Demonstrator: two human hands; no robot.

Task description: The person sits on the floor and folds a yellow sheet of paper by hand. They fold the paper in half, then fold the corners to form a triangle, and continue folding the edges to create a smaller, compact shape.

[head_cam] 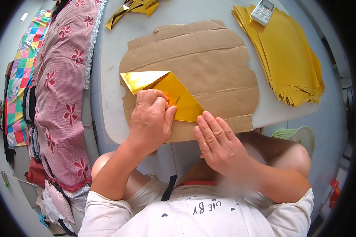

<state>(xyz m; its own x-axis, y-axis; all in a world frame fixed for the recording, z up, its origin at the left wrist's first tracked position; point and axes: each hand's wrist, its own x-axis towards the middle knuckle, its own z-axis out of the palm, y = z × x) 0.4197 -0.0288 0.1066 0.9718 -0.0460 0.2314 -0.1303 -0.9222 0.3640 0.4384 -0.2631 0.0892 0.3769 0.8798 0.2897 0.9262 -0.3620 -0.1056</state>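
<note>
A sheet of shiny gold foil paper (184,97), partly folded, lies on a flat piece of brown cardboard (213,65). My left hand (152,115) is on the paper's near left part, its fingers curled and the thumb and fingers pinching the paper. The flap at the paper's left end shows a bright, paler side. My right hand (218,139) rests with its fingertips at the paper's right corner, fingers extended and close together, palm down. The underside of both hands is hidden.
A stack of gold paper sheets (287,56) lies at the table's right, with a white handheld device with keys (263,12) on it. Folded gold pieces (136,9) lie at the far left of the white table (115,127). A green basket (302,136) stands below right; a pink flowered cloth (65,89) covers furniture at left.
</note>
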